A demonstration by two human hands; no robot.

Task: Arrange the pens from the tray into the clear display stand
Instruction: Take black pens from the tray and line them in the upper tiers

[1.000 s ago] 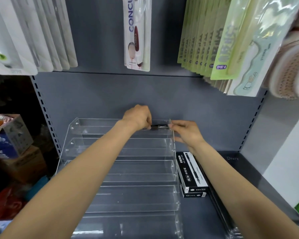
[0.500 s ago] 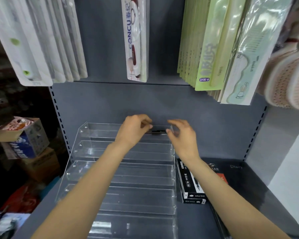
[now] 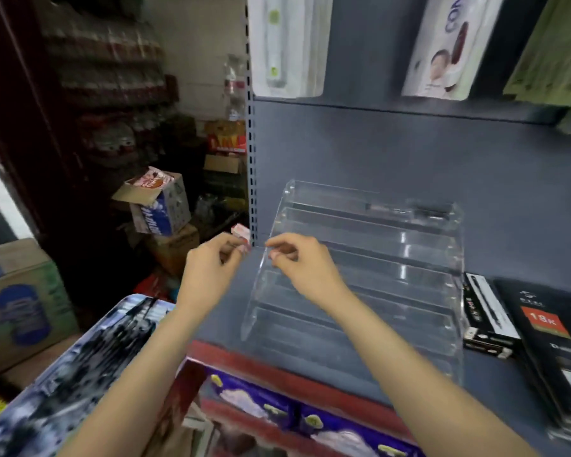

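The tray (image 3: 89,357) with the pens lies low and to the left of both hands, blurred here; the left hand (image 3: 208,275) hangs with loosely curled fingers, and I cannot tell if it holds anything; the right hand (image 3: 302,268), just beside it, is also loosely curled and seems to hold nothing. Up and to the right, one dark pen (image 3: 419,208) lies in the top row of the clear display stand (image 3: 360,275). Next pen: grasp at its middle, lay it level beside the first.
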